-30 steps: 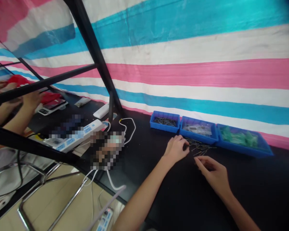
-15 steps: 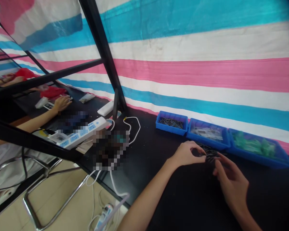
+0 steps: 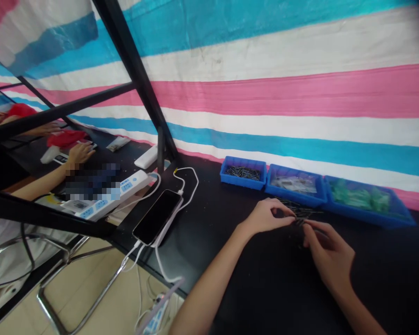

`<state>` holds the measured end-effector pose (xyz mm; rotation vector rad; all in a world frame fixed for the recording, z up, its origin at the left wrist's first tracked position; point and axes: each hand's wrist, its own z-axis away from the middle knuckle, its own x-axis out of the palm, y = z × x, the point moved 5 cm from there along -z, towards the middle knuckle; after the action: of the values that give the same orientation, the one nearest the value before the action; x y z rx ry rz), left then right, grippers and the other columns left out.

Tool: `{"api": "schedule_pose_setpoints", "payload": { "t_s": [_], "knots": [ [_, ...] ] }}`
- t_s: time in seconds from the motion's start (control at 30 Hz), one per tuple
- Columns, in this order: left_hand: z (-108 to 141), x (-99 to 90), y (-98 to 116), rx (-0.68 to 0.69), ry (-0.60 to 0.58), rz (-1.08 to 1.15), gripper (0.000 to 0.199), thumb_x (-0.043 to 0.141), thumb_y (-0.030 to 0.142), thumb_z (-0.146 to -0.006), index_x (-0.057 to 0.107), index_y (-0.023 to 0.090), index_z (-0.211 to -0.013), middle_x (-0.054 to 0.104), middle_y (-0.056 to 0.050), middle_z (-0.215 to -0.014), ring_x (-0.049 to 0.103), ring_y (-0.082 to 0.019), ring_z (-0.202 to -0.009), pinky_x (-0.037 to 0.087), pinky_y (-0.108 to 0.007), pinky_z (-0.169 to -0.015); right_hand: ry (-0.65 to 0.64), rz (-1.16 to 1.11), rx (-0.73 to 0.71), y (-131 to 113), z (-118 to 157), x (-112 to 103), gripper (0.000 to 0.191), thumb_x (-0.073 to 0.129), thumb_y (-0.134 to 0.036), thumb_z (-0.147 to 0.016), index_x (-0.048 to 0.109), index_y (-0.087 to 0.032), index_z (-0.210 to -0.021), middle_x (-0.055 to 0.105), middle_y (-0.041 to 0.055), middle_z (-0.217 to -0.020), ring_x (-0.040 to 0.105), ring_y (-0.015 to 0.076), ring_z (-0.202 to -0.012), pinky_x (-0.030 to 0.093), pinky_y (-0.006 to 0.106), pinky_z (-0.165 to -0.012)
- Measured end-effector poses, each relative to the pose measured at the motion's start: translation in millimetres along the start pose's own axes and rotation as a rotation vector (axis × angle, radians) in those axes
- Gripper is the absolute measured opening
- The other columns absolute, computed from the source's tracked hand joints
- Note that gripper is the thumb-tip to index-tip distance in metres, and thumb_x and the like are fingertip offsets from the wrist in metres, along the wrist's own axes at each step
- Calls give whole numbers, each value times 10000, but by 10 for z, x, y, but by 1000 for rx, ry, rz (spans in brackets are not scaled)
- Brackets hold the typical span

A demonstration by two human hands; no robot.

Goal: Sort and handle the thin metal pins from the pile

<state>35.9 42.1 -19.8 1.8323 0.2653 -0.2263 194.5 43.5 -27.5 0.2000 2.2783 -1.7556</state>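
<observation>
On the black table, my left hand (image 3: 268,217) has its thumb and fingertips pressed together at a small bunch of dark screws. Facing it from the right, my right hand (image 3: 330,251) pinches at the same spot, the fingertips of both hands nearly touching. What exactly lies between the fingers is small and dark. Loose dark screws (image 3: 305,212) are scattered just behind the fingertips. Behind them stand three blue bins in a row: one with dark screws (image 3: 242,173), one with small clear plastic bags (image 3: 295,184), one with green bags (image 3: 359,195).
At the left are a phone (image 3: 158,217) with white cables, a white power strip (image 3: 117,193) and a black metal frame (image 3: 132,70). Beyond the frame another person's hand (image 3: 80,153) rests near a red cloth (image 3: 66,138). A striped sheet (image 3: 282,97) hangs behind the bins.
The view has shifted slightly. My hands have come closer together, and the left thumb and fingertips have closed. The phone now shows clearly where the picture was blocked out.
</observation>
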Motion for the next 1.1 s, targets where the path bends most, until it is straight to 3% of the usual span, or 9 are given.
{"api": "schedule_pose_setpoints", "payload": {
  "t_s": [0.13,0.3,0.5,0.7,0.83,1.1],
  "knots": [
    [-3,0,12,-51,-13,17,199,614,306,-729,693,156,-832,608,-38,-747,454,-114,-659,350,-230,-573,6,-69,-13,-36,-15,15,389,617,-377,-744,558,-220,-1095,563,22,-831,476,76,-471,417,215,-411],
    [7,-1,41,-67,0,64,196,618,305,-725,692,147,-812,575,-23,-719,426,-95,-619,326,-219,-550,-74,-45,-99,-82,-12,49,211,592,-357,-771,632,-191,-896,574,41,-833,489,81,-488,423,215,-422],
    [36,9,67,-50,22,118,195,625,309,-718,686,142,-799,534,-7,-680,379,-83,-577,309,-218,-537,-58,-105,-91,-66,-7,48,473,599,-373,-761,480,-220,-1193,560,38,-924,474,60,-473,415,199,-406],
    [110,21,102,-109,3,134,220,606,346,-740,680,145,-790,588,-30,-767,465,-103,-636,361,-227,-594,-48,-31,-183,-103,4,22,218,554,-374,-801,660,-191,-855,549,48,-913,473,56,-482,415,210,-426],
    [167,41,116,-145,38,188,230,619,355,-734,679,144,-803,594,-29,-770,484,-109,-657,370,-227,-610,-30,-61,-221,-107,26,4,167,583,-331,-792,658,-184,-813,565,27,-842,471,54,-466,406,216,-428],
    [156,8,199,-81,81,93,207,669,332,-693,700,143,-770,574,-13,-687,399,-92,-597,310,-233,-568,-90,18,-302,-104,34,53,142,596,-308,-785,663,-185,-763,571,11,-746,416,58,-451,380,227,-438]
  ]
}}
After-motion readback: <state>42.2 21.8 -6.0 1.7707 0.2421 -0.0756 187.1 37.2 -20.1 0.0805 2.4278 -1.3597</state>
